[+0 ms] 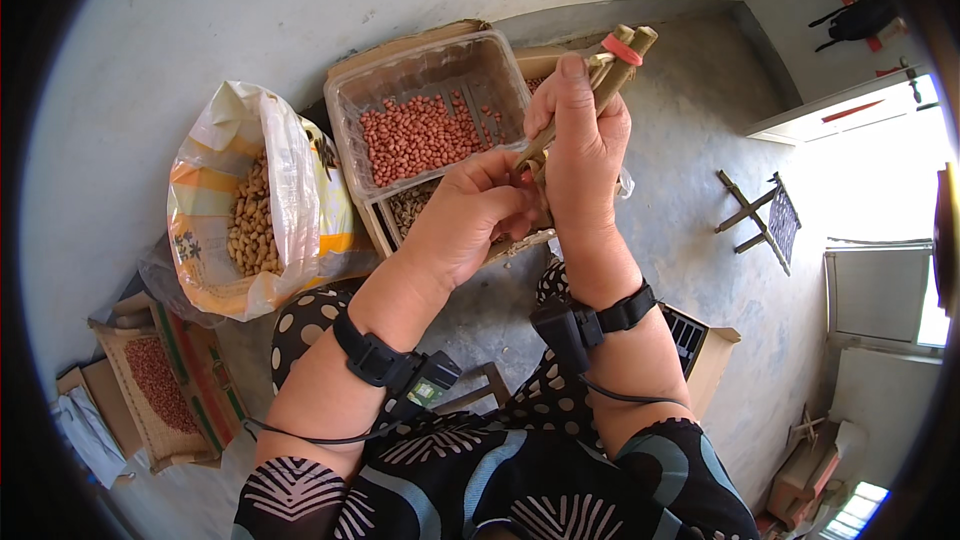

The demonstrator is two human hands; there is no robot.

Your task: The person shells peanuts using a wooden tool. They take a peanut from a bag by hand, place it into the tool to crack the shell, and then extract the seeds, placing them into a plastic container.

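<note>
My right hand (587, 145) is wrapped round a pair of wooden sticks (612, 80), thumb up along them. A red band (622, 50) binds the sticks at their upper end. At their lower end my left hand (465, 215) is closed, thumb and fingers pinched at what looks like a peanut, mostly hidden by the fingers. Just beyond the left hand stands a clear plastic tub (340, 100) with red shelled peanut kernels (415, 137). Under the hands, a cardboard box (378, 230) holds broken shells (410, 205).
To the left, an open plastic sack (300, 210) holds unshelled peanuts (255, 225). Lower left, another box (205, 370) holds more red kernels (160, 380). A folding stool (765, 220) stands on the concrete floor (690, 170) at right. A cardboard box (712, 365) sits beside my right forearm.
</note>
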